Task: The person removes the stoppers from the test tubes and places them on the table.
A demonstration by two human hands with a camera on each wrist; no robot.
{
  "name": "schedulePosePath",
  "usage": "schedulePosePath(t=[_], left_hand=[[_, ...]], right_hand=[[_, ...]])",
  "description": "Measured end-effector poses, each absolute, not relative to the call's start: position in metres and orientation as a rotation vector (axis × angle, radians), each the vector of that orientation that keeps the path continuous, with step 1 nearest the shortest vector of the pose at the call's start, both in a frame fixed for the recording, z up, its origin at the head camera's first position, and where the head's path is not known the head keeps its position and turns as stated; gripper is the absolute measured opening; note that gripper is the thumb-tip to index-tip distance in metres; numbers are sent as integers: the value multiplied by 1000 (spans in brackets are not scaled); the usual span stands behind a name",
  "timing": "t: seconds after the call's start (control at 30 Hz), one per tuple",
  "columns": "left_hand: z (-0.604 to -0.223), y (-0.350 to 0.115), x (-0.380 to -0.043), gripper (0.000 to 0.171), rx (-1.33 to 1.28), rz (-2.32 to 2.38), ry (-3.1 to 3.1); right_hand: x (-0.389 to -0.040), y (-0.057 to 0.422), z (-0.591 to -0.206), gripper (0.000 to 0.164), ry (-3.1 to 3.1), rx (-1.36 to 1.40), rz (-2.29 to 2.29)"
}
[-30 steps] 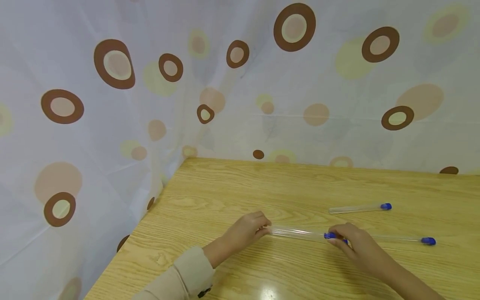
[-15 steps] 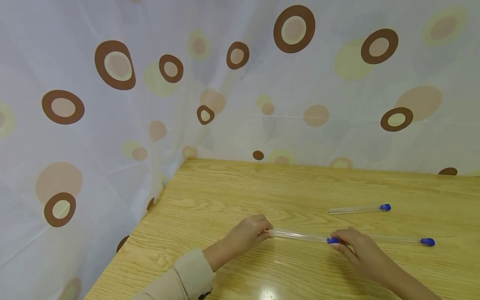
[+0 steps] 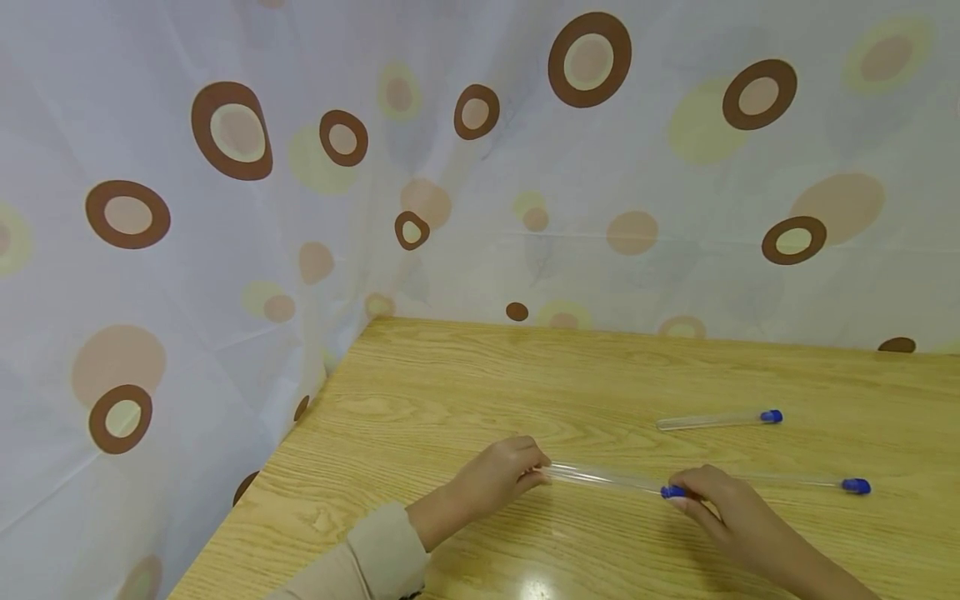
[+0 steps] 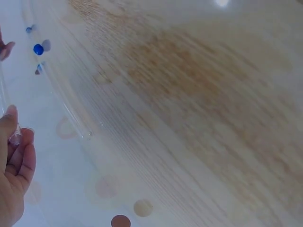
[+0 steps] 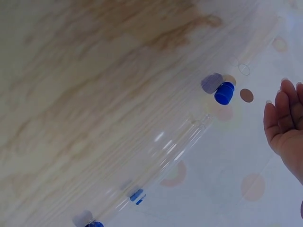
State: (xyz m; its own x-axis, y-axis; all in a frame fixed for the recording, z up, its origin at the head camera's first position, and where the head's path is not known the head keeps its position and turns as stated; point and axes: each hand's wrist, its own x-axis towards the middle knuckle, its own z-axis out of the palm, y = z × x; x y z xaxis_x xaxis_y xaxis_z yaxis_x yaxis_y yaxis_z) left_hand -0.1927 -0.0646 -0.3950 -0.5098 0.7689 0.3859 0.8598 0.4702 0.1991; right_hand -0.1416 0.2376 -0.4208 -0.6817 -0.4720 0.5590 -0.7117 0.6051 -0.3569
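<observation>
In the head view my left hand (image 3: 495,479) pinches the left end of a clear tube (image 3: 600,477) with a blue cap (image 3: 672,492). My right hand (image 3: 731,504) pinches that cap between thumb and fingertips. Double outlines run along the tube; I cannot tell whether a second one lies against it. In the left wrist view the left hand (image 4: 19,177) grips the tube's rounded end (image 4: 16,137). At the right edge of the right wrist view, a hand (image 5: 291,125) shows its fingers, its hold unclear.
Behind the hands lies a capped clear tube (image 3: 712,422). Another capped tube (image 3: 795,479) lies right of the right hand, partly hidden by it. The wooden table (image 3: 480,383) meets a dotted curtain (image 3: 465,275) at its back and left.
Both hands have shifted slightly right and toward the table's front with the tube between them. A second blue cap seen beside the right fingers earlier is now hidden. The lying tubes stay put.
</observation>
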Motion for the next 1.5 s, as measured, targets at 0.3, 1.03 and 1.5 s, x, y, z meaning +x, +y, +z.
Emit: schedulePosePath(t=[0.3,1.03,1.5], left_hand=[[-397,-64,-191,18,-1414,-551,-2428],[-400,-63,-190,18,-1385,-552,-2417],[-401,-64,-192,17,-1389,-596,-2420]], right_hand=[[-139,238,-423,9,-2402,974,807],[-139,237,-419,14,-2570,904,863],[-139,238,-414,15,-2649,889,943]])
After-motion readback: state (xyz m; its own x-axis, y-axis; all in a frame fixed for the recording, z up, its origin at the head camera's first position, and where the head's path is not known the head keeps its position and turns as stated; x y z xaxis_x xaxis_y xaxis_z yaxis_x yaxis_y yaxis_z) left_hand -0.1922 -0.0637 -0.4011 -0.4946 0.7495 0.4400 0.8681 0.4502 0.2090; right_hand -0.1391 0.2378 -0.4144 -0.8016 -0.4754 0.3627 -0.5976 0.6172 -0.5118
